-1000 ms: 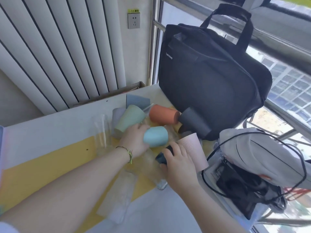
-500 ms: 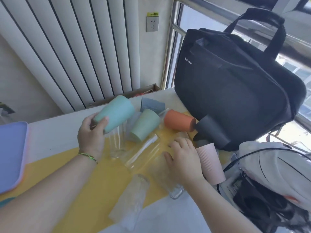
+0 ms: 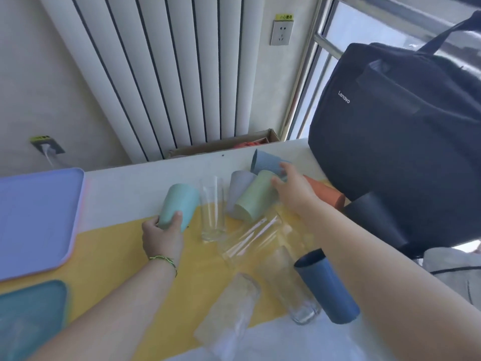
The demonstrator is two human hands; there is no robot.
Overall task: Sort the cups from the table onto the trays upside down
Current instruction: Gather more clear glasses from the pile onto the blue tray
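Note:
My left hand (image 3: pixel 162 237) grips a light teal cup (image 3: pixel 178 205) by its lower end, holding it upside down over the table near the yellow mat (image 3: pixel 112 252). My right hand (image 3: pixel 292 190) reaches to the back of the cup pile, its fingers curled round the ribbed grey-blue cup (image 3: pixel 266 162). Beside it lie a sage green cup (image 3: pixel 253 196), a pale grey cup (image 3: pixel 239 186), an orange cup (image 3: pixel 326 194), a black cup (image 3: pixel 372 217) and a navy cup (image 3: pixel 326 287). Several clear glasses (image 3: pixel 212 207) stand or lie on the mat. A lilac tray (image 3: pixel 36 217) and a teal tray (image 3: pixel 28 316) sit at the left.
A black laptop bag (image 3: pixel 406 142) stands at the right, against the cups. A grey cap with a cord (image 3: pixel 453 269) lies below it. A white radiator (image 3: pixel 166 74) and a cardboard box (image 3: pixel 223 145) are behind the table's far edge.
My left hand has carried the teal cup lower and leftward, toward the trays. My right hand left the glasses and reached back to the grey-blue cup. The view shifted left, revealing both trays.

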